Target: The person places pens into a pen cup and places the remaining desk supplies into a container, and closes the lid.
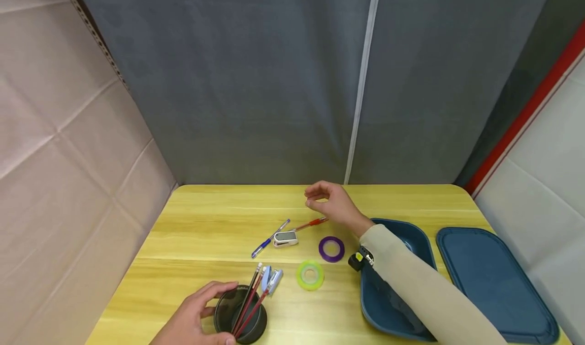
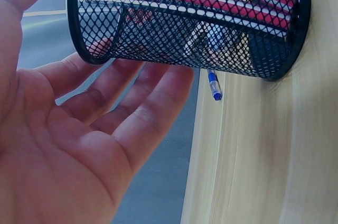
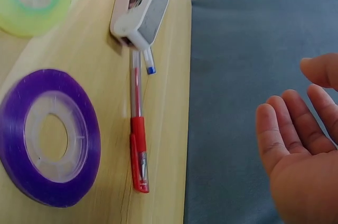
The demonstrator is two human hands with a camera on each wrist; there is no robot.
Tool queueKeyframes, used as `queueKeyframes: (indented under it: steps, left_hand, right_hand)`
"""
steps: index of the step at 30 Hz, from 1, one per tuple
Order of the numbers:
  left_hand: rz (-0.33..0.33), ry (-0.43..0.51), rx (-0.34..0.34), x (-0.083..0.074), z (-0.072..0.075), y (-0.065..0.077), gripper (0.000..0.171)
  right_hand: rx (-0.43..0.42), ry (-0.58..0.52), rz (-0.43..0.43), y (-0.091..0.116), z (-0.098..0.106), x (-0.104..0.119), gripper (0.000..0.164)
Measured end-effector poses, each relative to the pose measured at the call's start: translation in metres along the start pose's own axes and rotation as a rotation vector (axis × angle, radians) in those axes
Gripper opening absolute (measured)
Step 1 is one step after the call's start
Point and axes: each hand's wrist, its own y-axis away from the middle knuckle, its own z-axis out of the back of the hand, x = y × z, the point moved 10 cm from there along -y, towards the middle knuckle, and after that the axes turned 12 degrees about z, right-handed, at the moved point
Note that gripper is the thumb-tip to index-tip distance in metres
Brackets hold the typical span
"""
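Note:
My left hand (image 1: 194,317) holds the black mesh pen holder (image 1: 224,312) at its rim, thumb on the near side and fingers along the far side. Several pencils (image 1: 250,305), red and black, lean inside it. Over the back of the table my right hand (image 1: 335,202) hovers with loosely bent fingers and nothing in them. Below it lies a red pen (image 3: 138,150). The pen's far end passes by a small white-and-grey clamp-like tool (image 3: 142,20), a stapler or punch. A blue pen (image 1: 270,238) lies beside that tool.
A purple tape roll (image 1: 322,253) and a green tape roll (image 1: 302,279) lie mid-table. Next to the pen holder is a light blue stapler (image 1: 275,280). On the right, a dark blue box (image 1: 367,309) sits under my right forearm, its lid (image 1: 493,279) beside it.

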Motion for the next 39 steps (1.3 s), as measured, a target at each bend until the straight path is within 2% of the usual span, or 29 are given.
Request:
queueKeyframes:
  steps: [13, 20, 25, 31, 39]
  left_hand:
    - [-0.017, 0.019, -0.002, -0.003, 0.002, 0.001, 0.075]
    - [-0.014, 0.041, 0.000, -0.003, 0.002, 0.000, 0.075]
    - [-0.023, 0.045, 0.005, -0.003, 0.001, -0.001, 0.076]
    - [-0.027, 0.047, 0.012, -0.002, 0.000, -0.002, 0.075]
    - [-0.079, 0.026, 0.001, -0.005, -0.002, 0.000, 0.075]
  right_hand:
    - [0.066, 0.039, -0.044, -0.023, -0.014, -0.024, 0.034]
    - [0.086, 0.126, -0.076, -0.029, -0.014, -0.040, 0.033]
    - [0.099, 0.169, -0.130, -0.026, -0.015, -0.057, 0.034]
    - [0.130, 0.169, -0.204, -0.019, -0.019, -0.072, 0.034]
    - [0.189, 0.179, -0.238, -0.010, -0.027, -0.085, 0.034]
